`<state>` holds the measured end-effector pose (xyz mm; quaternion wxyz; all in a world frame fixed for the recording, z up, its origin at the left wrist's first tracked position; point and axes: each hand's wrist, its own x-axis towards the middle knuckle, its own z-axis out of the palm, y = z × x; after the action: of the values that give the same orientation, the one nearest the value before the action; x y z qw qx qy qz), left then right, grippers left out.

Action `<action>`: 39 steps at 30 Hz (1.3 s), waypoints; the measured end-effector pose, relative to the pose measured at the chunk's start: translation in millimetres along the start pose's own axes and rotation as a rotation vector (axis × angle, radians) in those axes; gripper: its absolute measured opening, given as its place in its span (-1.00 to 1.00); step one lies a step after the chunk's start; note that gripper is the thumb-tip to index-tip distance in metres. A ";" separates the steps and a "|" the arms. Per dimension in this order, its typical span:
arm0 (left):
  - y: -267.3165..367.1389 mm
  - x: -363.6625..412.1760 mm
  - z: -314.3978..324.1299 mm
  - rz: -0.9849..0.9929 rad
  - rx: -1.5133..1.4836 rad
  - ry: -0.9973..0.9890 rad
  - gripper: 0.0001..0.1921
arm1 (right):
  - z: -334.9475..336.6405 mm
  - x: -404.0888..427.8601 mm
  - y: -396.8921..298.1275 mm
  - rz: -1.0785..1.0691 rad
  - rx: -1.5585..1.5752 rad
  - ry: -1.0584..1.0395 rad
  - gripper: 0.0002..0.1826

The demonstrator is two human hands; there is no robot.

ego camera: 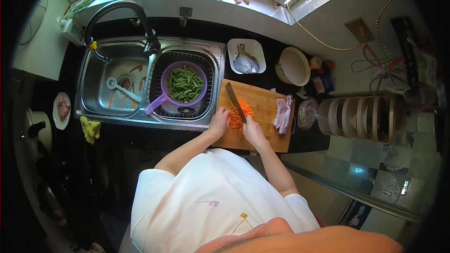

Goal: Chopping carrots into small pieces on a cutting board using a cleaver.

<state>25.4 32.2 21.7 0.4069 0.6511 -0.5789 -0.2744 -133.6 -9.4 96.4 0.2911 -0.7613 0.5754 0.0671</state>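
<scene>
My right hand [252,130] grips the handle of a kitchen knife [235,99], whose blade points away from me over the wooden cutting board [265,93]. Under and around the blade lies a heap of finely chopped carrot [236,121]. At the heap's left edge is my left hand [219,122], its fingers bent; whether they hold any bits is too small to tell. Strips of raw, fatty meat [282,114] lie along the board's right side.
Left of the board, a purple strainer [164,77] of cut green beans [185,84] sits in the double sink [217,54]. Behind the board are a white dish [246,42] with fish and a bowl [293,66]. A black faucet [121,4] arches over the left basin.
</scene>
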 end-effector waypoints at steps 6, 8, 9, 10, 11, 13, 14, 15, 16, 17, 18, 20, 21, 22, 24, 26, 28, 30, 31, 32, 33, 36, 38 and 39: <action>-8.1 1.9 1.3 0.048 -0.011 0.008 -0.80 | 24.1 -3.2 1.2 0.005 0.056 0.094 -0.74; -9.9 -1.5 -2.3 0.041 -0.018 0.002 -0.80 | 6.4 -3.3 -6.5 0.005 0.026 0.033 -0.74; -9.3 0.0 -2.2 0.046 -0.026 0.000 -0.81 | 0.2 -2.5 -7.0 0.008 0.007 0.012 -0.75; -9.1 0.0 -3.1 0.039 -0.034 -0.013 -0.80 | 3.4 -1.6 -5.3 0.032 -0.029 0.021 -0.74; -9.6 -0.6 -4.9 0.031 -0.042 -0.025 -0.80 | 8.9 -1.0 0.9 0.017 -0.007 0.054 -0.74; -6.2 0.5 -9.5 0.062 -0.033 -0.026 -0.75 | 16.4 0.2 10.3 -0.019 0.038 0.117 -0.74; -4.0 0.7 -11.4 0.103 -0.020 -0.016 -0.71 | 16.6 0.5 18.1 -0.025 0.124 0.134 -0.75; -0.3 3.4 -16.0 0.145 -0.004 0.000 -0.66 | 11.6 2.0 24.1 -0.037 0.210 0.152 -0.75; 4.4 6.6 -19.3 0.207 0.047 0.017 -0.58 | 6.7 3.4 29.2 -0.050 0.295 0.170 -0.76; 10.2 10.1 -21.2 0.269 0.097 0.035 -0.49 | 5.6 4.7 35.8 -0.056 0.342 0.182 -0.78; 16.0 12.2 -21.7 0.328 0.146 0.054 -0.40 | 5.8 4.2 41.5 -0.063 0.386 0.190 -0.79; 28.3 18.6 -20.1 0.344 0.196 -0.051 -0.31 | 10.2 3.6 49.8 -0.072 0.485 0.209 -0.80; 31.8 20.9 -18.8 0.348 0.225 -0.103 -0.27 | 9.8 2.7 45.7 -0.077 0.543 0.215 -0.81; 33.2 20.8 -15.7 0.368 0.230 -0.119 -0.27 | 9.2 2.9 41.4 -0.081 0.600 0.221 -0.83; 32.5 15.8 -7.8 0.408 0.240 -0.153 -0.29 | -1.6 -3.4 22.1 0.005 0.768 0.162 -0.84; 30.5 4.2 -8.6 0.454 0.278 -0.237 -0.31 | -8.0 -5.8 14.4 0.049 0.856 0.156 -0.84; 22.3 -8.5 -9.7 0.489 0.297 -0.302 -0.32 | -5.8 -1.1 14.5 0.044 0.871 0.192 -0.84; 14.5 -14.9 -8.6 0.511 0.293 -0.338 -0.30 | -5.1 5.1 16.2 0.018 0.898 0.226 -0.84; 14.5 -15.2 -9.3 0.510 0.320 -0.331 -0.31 | -3.6 6.6 17.9 0.005 0.911 0.242 -0.83; 14.4 -15.3 -10.0 0.508 0.348 -0.324 -0.32 | 0.6 7.3 21.2 -0.012 0.878 0.268 -0.83; 20.3 -12.9 -12.7 0.507 0.372 -0.313 -0.32 | 3.2 8.7 25.4 -0.030 0.840 0.295 -0.83; 41.9 -7.2 -14.8 0.588 0.407 -0.353 -0.32 | 11.3 7.8 30.8 -0.039 0.793 0.337 -0.83; 27.1 -20.1 -7.7 0.591 0.388 -0.383 -0.32 | 10.9 3.5 30.6 -0.020 0.811 0.338 -0.82; 23.6 -22.6 -9.3 0.590 0.379 -0.398 -0.32 | 6.8 1.0 30.0 -0.004 0.836 0.332 -0.82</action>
<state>16.5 56.2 44.0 0.2209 0.4546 -0.8489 -0.1547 -159.1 -11.8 79.4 0.4775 -0.5798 0.5907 -0.2948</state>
